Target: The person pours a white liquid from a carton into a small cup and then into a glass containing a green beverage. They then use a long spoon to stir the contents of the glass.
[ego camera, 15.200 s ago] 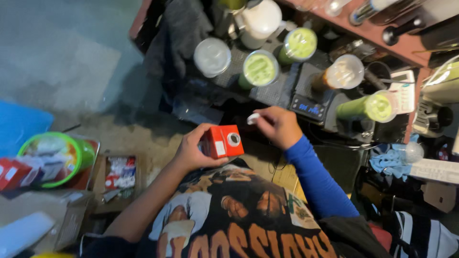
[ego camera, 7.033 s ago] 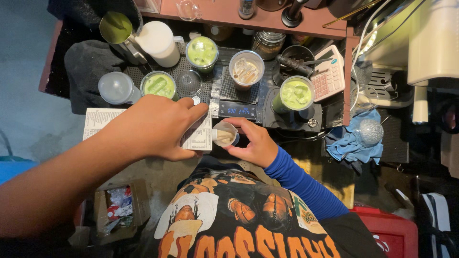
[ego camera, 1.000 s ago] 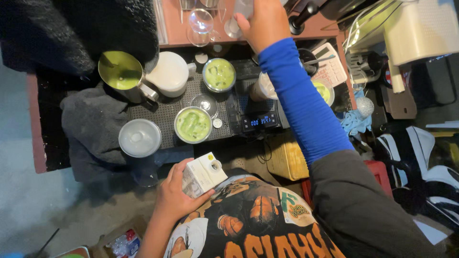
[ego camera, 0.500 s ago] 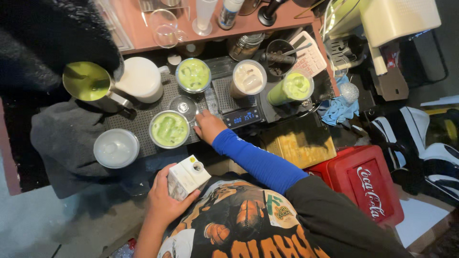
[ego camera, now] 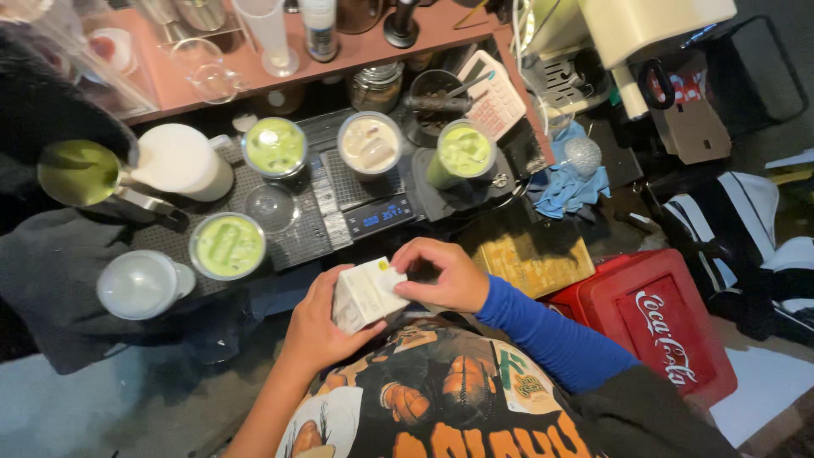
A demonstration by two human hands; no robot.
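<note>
My left hand point(ego camera: 320, 321) grips a small white carton point(ego camera: 365, 294) from below, close to my chest. My right hand point(ego camera: 443, 273) pinches the carton's top, at its yellow cap. Just beyond the carton lies a small digital scale point(ego camera: 378, 215) with a blue display. On it stands a cup of pale milky drink point(ego camera: 370, 146). Cups of green drink stand at the left point(ego camera: 227, 246), the back left point(ego camera: 275, 147) and the right point(ego camera: 463, 153). An empty clear cup point(ego camera: 269, 206) sits among them.
A metal pitcher of green liquid point(ego camera: 80, 174) and a white jug point(ego camera: 180, 161) stand far left, a lidded clear cup point(ego camera: 136, 284) near them. A red crate point(ego camera: 653, 322) sits at my right. A pink shelf point(ego camera: 280, 59) holds glassware; a blue cloth point(ego camera: 568, 182) lies right.
My right hand has come back from the counter by the scale and now holds the top of the carton. The left hand still holds the carton near my chest.
</note>
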